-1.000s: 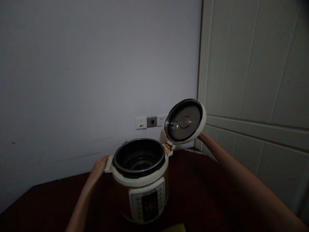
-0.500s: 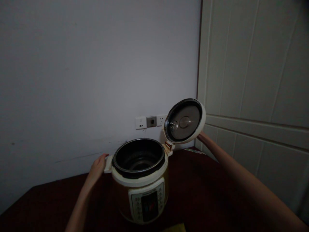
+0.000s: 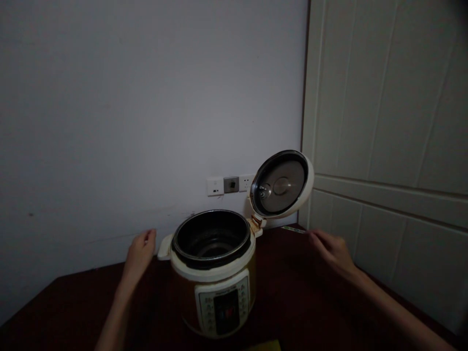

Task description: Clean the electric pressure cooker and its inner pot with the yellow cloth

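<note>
An electric pressure cooker (image 3: 214, 275) with a white rim and a front control panel stands on the dark red table. Its inner pot (image 3: 212, 239) is black, and no contents show in it. The round lid (image 3: 281, 183) is hinged at the right and stands tilted up, metal underside showing. My left hand (image 3: 139, 251) is just left of the cooker's white side handle (image 3: 165, 247), apart from it, fingers loosely bent and holding nothing. Below and right of the lid, my right hand (image 3: 332, 248) is free of it, fingers loosely bent. Its fingertips overlap the end of a thin patterned strip (image 3: 292, 229); contact cannot be told.
Wall sockets (image 3: 215, 186) and a grey switch plate (image 3: 231, 184) are behind the cooker. A pale panelled door (image 3: 365, 122) borders the table (image 3: 292, 292) at right. Something yellow (image 3: 266, 346) lies at the bottom edge.
My right hand has let go of the lid and come down toward me; the lid stays up. My left hand has drawn slightly left, off the side handle.
</note>
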Available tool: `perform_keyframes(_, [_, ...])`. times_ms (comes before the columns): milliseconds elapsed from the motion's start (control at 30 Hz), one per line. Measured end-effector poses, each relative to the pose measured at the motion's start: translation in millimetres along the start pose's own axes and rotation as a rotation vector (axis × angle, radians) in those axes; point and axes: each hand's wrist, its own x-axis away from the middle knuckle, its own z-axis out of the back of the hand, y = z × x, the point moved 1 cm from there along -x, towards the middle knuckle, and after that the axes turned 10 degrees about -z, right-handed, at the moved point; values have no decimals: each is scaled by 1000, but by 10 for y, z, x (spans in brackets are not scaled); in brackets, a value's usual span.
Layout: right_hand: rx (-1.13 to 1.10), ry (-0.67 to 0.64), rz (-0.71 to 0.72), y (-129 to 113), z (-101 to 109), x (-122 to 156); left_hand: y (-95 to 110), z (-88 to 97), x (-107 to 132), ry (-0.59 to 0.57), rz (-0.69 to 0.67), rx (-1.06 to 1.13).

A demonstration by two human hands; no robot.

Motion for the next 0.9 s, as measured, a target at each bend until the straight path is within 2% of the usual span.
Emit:
perform_keyframes(100, [44, -95, 336, -425, 34, 257, 156, 181, 66, 93, -71, -134])
perform_keyframes(167, [66, -113, 501, -774, 46, 307, 285, 276, 74, 88, -99, -170])
perform_keyframes(233, [101, -116, 604, -1131, 41, 265, 439, 346, 24, 49, -128, -176])
perform_keyframes(300, [137, -146, 635, -1464, 3, 137, 619, 393, -91, -6, -175, -192])
perform_keyframes(400, [167, -220, 548, -1884, -145, -204, 918, 414, -358, -138, -279, -248])
perform_keyframes(467, [174, -311, 459, -2103, -314, -510, 1110, 391, -559, -254, -331, -295])
perform_keyframes(567, [256, -452, 390, -2316, -639, -1002, 1332, 305, -821, -430, -322, -344])
perform_keyframes(600, [312, -513, 354, -2348, -754, -1155, 1378, 265, -884, -513, -297, -357])
perform_keyframes(733, [476, -734, 211, -2307, -1137, -1588, 1419, 120, -998, -718, -201, -424])
perform_keyframes(800, [521, -823, 155, -2226, -1248, -1679, 1380, 76, -984, -800, -144, -441])
perform_keyframes(900, [577, -919, 64, -2094, -1306, -1691, 1316, 48, -913, -890, -73, -443])
